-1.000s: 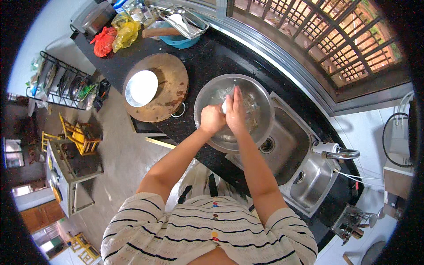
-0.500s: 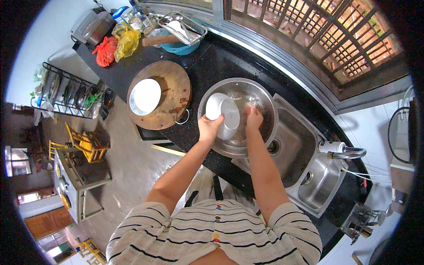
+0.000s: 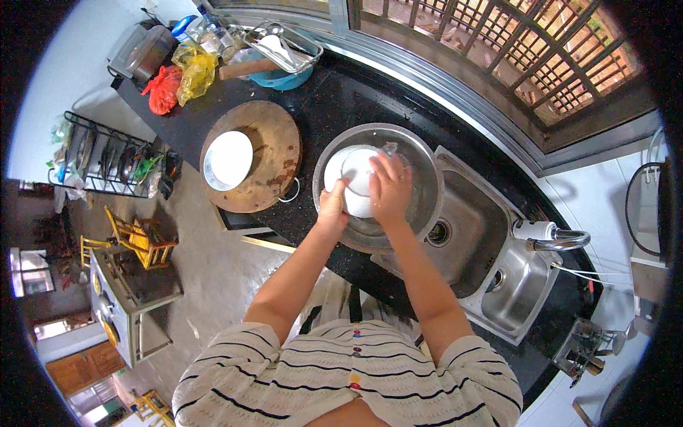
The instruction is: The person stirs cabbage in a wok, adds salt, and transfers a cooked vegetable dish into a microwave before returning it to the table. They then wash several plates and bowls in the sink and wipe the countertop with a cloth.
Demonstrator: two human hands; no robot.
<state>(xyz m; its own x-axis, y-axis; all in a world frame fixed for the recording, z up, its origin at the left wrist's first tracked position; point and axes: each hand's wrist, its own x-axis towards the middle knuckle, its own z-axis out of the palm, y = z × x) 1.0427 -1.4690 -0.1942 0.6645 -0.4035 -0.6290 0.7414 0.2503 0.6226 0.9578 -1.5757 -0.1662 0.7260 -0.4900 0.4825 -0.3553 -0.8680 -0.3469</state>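
Over the wide steel basin (image 3: 432,213), a white bowl (image 3: 350,165) is held bottom up, its round foot facing me. My left hand (image 3: 331,204) is closed on the near left side of its rim, thumb on the outside. Across the bowl's underside lies my right hand (image 3: 389,186), its fingers stretched out and slightly smeared by motion. The basin has water in it, partly hidden by the hands and bowl. A second white bowl (image 3: 228,160) rests on the round wooden chopping board (image 3: 277,171) to the left.
A double steel sink (image 3: 469,238) with a curved faucet (image 3: 565,240) adjoins the basin on the right. At the far left of the black counter are a red bag (image 3: 163,90), a yellow bag (image 3: 194,70) and a blue tub (image 3: 284,80). A barred window (image 3: 498,50) runs behind.
My right hand has come up from the water onto the bowl's underside, its fingers now extended. My left hand keeps hold of the bowl, which has turned so its bottom faces up more.
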